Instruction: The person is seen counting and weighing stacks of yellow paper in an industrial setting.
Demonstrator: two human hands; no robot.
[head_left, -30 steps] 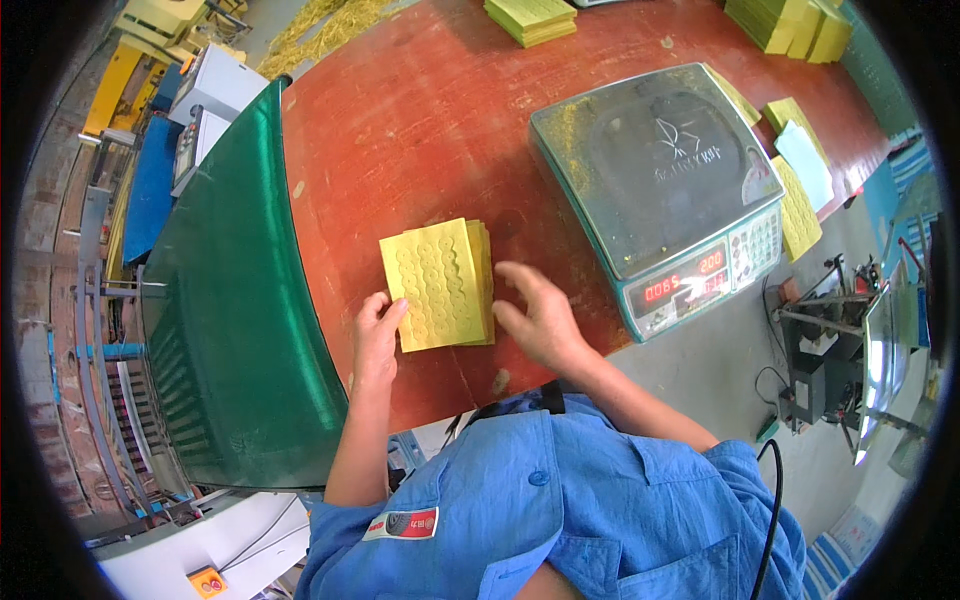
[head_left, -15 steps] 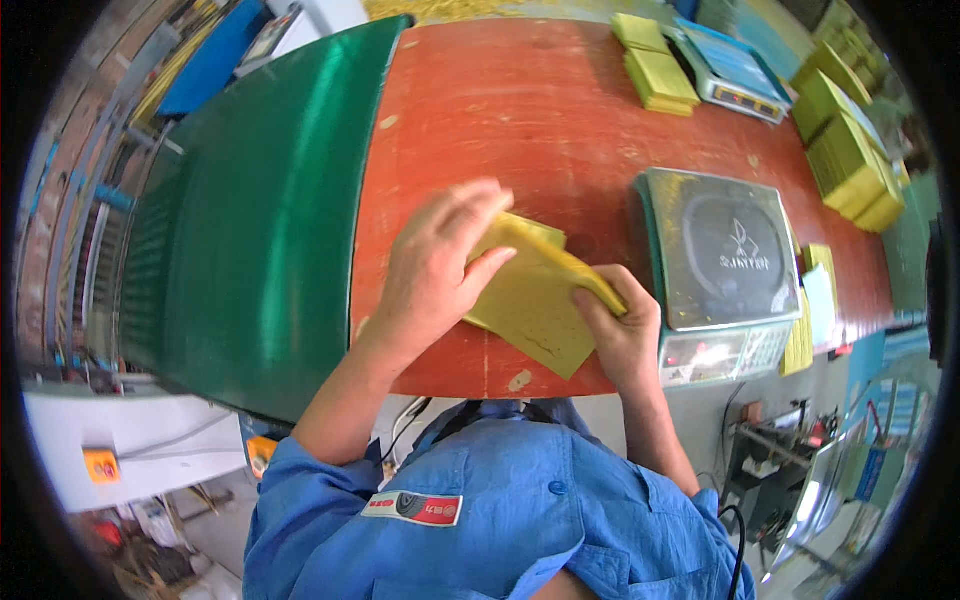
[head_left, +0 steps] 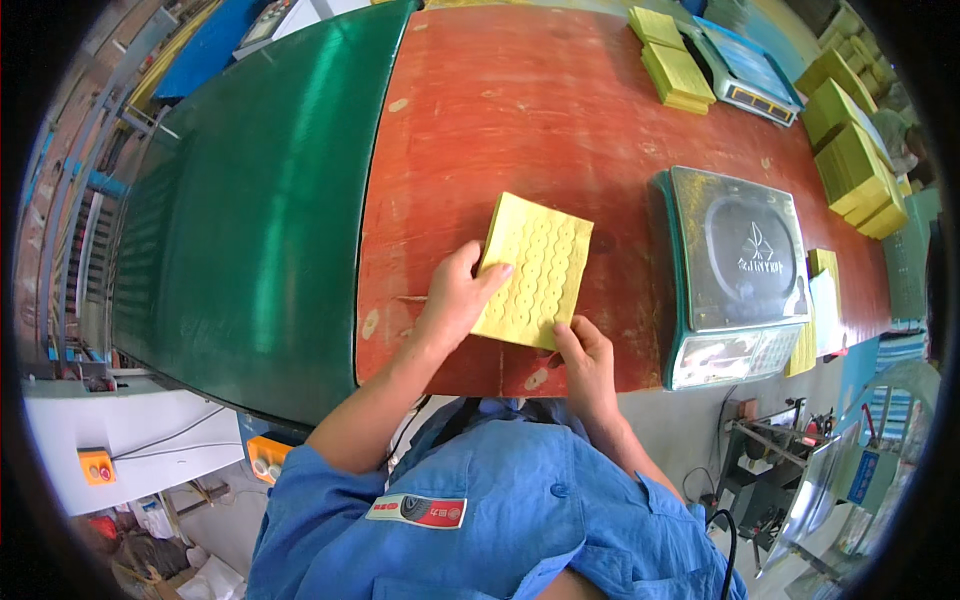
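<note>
While we pinch edges, slippage threatens

We hold the rectangular, ring-embossed yellow paper stack [head_left: 535,270] over the worn red bench [head_left: 470,110]: our left grip [head_left: 462,298] grasps its left edge, our right grip [head_left: 588,365] its lower-right corner. Uneven pressure could fan or crease it.

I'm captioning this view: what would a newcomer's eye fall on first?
Probably the bright yellow sheets with round marks at the centre, the left hand at their left edge, the right hand at their lower right corner. Then the broad red tabletop behind them, with the glossy green surface to its left and the dark-topped scale on its right side.
</note>
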